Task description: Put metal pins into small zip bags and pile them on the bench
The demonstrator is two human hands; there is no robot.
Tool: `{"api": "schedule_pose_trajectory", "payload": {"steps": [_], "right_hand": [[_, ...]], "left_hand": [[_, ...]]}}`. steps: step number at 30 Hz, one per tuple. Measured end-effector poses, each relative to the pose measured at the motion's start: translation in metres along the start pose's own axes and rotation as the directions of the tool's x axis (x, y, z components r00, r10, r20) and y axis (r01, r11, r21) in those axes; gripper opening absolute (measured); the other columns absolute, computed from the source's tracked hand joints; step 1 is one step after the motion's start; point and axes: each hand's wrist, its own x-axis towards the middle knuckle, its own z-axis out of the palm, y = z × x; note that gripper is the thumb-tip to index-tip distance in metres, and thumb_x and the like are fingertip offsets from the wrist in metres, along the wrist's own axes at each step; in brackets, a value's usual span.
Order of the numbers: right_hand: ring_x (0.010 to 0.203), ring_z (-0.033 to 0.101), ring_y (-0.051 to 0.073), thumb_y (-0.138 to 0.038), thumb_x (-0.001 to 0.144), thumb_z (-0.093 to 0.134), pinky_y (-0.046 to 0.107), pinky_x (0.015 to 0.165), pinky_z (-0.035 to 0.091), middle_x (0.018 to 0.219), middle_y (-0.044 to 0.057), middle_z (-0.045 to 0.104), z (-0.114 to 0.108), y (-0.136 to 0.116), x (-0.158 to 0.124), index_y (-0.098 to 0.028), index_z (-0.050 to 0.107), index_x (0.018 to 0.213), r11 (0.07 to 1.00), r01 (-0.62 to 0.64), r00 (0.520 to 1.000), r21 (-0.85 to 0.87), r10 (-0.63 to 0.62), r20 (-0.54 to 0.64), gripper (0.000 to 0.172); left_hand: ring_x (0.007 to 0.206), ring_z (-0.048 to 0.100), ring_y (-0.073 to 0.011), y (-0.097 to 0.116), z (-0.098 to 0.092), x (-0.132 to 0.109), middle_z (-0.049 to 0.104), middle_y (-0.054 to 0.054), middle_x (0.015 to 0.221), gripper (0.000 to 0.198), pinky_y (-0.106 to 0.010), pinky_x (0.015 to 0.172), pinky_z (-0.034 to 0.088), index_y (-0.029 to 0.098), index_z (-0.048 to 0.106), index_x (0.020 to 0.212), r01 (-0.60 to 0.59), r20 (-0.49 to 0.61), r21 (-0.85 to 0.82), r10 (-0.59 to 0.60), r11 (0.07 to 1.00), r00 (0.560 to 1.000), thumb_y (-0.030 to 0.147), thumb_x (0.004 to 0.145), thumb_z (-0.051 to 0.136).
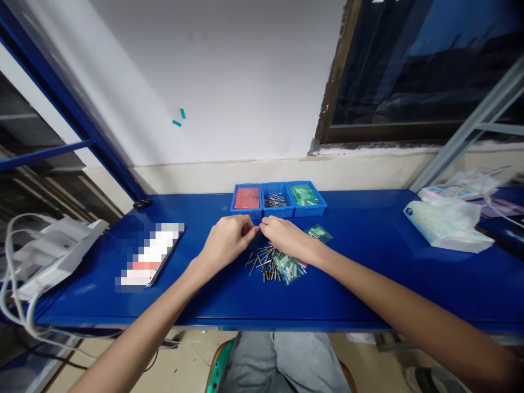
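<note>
My left hand (226, 240) and my right hand (286, 236) meet fingertip to fingertip over the blue table (368, 273), just in front of three small blue bins. Both hands are pinched closed; what they hold between the fingertips is too small to make out. Under my right wrist lies a loose pile of small metal pins (262, 261) and a clear bag of green parts (290, 268). Another small clear bag (319, 233) lies right of my right hand.
The left bin (246, 198) holds red pieces, the middle bin (277, 200) metal pins, the right bin (305, 195) green parts. A flat blurred item (149, 254) lies at left, a white device with cables (49, 251) at far left, plastic-wrapped packs (446, 224) at right.
</note>
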Motion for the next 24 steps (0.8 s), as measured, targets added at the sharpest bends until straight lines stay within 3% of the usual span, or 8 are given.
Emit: {"api": "schedule_pose_trajectory", "payload": {"steps": [2,4,9,11,14,16,20,24], "right_hand": [[0.091,0.059,0.023,-0.002,0.086,0.058,0.032,0.071,0.043,0.097,0.011,0.065,0.002,0.000,0.000,-0.013,0.061,0.096,1.000,0.020,1.000,-0.013,-0.020,-0.005,0.015],[0.095,0.059,0.024,-0.003,0.087,0.057,0.034,0.077,0.046,0.101,0.012,0.064,0.004,0.001,0.001,-0.013,0.061,0.098,0.999,0.039,0.999,-0.033,-0.040,-0.016,0.015],[0.096,0.054,0.026,-0.001,0.080,0.060,0.038,0.085,0.046,0.099,0.011,0.062,0.002,0.004,-0.002,-0.014,0.057,0.097,0.999,0.040,0.994,-0.011,-0.041,-0.099,0.021],[0.094,0.052,0.025,-0.001,0.078,0.060,0.036,0.082,0.046,0.096,0.009,0.061,-0.003,0.005,-0.004,-0.016,0.055,0.096,0.997,0.012,0.988,0.076,0.000,-0.153,0.024],[0.091,0.052,0.022,0.002,0.084,0.047,0.033,0.078,0.045,0.093,0.008,0.059,-0.007,0.008,-0.009,-0.017,0.055,0.098,0.971,-0.062,0.961,0.230,0.120,-0.249,0.025],[0.093,0.052,0.022,0.003,0.087,0.040,0.033,0.080,0.045,0.095,0.008,0.060,-0.007,0.009,-0.013,-0.016,0.056,0.102,0.955,-0.075,0.945,0.288,0.160,-0.285,0.029],[0.098,0.055,0.024,-0.002,0.093,0.039,0.038,0.089,0.045,0.103,0.011,0.065,-0.005,0.012,-0.023,-0.016,0.062,0.110,0.956,-0.074,0.928,0.282,0.170,-0.332,0.032],[0.089,0.062,0.020,-0.011,0.096,0.045,0.036,0.084,0.046,0.093,0.006,0.071,-0.011,0.018,-0.025,-0.018,0.069,0.094,0.900,-0.155,0.885,0.408,0.310,-0.346,0.026]], "left_hand": [[0.058,0.053,-0.0166,-0.007,0.012,0.010,0.061,-0.001,0.067,0.007,-0.027,0.054,0.030,0.020,0.057,0.077,0.061,-0.011,0.070,-0.060,0.996,0.998,0.016,0.082,0.060],[0.056,0.048,-0.0155,-0.013,0.019,0.017,0.056,0.001,0.064,0.015,-0.027,0.054,0.025,0.021,0.052,0.077,0.072,-0.020,0.095,-0.071,0.993,0.997,0.007,0.077,0.055],[0.052,0.039,-0.0127,-0.018,0.022,0.035,0.046,0.004,0.058,0.019,-0.026,0.054,0.024,0.021,0.044,0.072,0.066,-0.091,0.025,-0.063,0.998,0.994,0.006,0.073,0.054],[0.051,0.039,-0.0114,-0.015,0.025,0.041,0.045,0.005,0.058,0.018,-0.025,0.053,0.027,0.021,0.046,0.077,0.043,-0.182,-0.087,-0.058,0.995,0.981,0.007,0.075,0.056],[0.051,0.040,-0.0092,-0.008,0.035,0.041,0.045,0.007,0.061,0.012,-0.022,0.053,0.034,0.020,0.048,0.086,-0.060,-0.396,-0.288,-0.062,0.956,0.916,0.013,0.084,0.057],[0.051,0.040,-0.0082,-0.005,0.043,0.036,0.045,0.007,0.061,0.009,-0.021,0.053,0.036,0.020,0.050,0.087,-0.126,-0.458,-0.333,-0.044,0.935,0.888,0.020,0.088,0.059],[0.048,0.041,-0.0076,-0.006,0.055,0.027,0.048,0.007,0.057,0.015,-0.020,0.051,0.036,0.018,0.058,0.084,-0.155,-0.381,-0.312,0.026,0.937,0.924,0.029,0.093,0.062],[0.059,0.054,-0.0109,-0.012,0.057,0.024,0.063,0.001,0.071,0.017,-0.023,0.060,0.044,0.017,0.066,0.094,-0.194,-0.303,-0.218,0.122,0.956,0.945,0.026,0.099,0.053]]}}
